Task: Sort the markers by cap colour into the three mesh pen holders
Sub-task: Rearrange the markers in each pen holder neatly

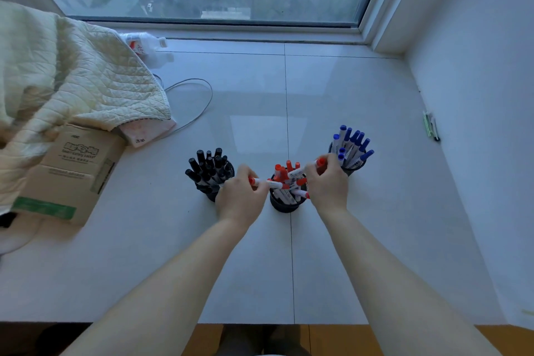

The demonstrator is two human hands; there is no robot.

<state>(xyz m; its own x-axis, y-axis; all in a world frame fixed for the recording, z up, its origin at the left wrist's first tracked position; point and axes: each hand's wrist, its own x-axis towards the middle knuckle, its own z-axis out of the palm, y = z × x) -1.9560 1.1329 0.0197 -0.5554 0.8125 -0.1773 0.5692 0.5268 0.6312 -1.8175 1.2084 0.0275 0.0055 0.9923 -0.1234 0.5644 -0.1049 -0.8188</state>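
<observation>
Nearest, at 6 o'clock: left hand (241, 196) pinching a red-capped marker (264, 182) beside the middle holder (286, 205); right hand (328, 182) gripping another red marker (320, 162) at its 2 o'clock. Black markers (208, 169) at 9 o'clock, blue markers (351, 144) at 2 o'clock, each bunch in own holder.
</observation>
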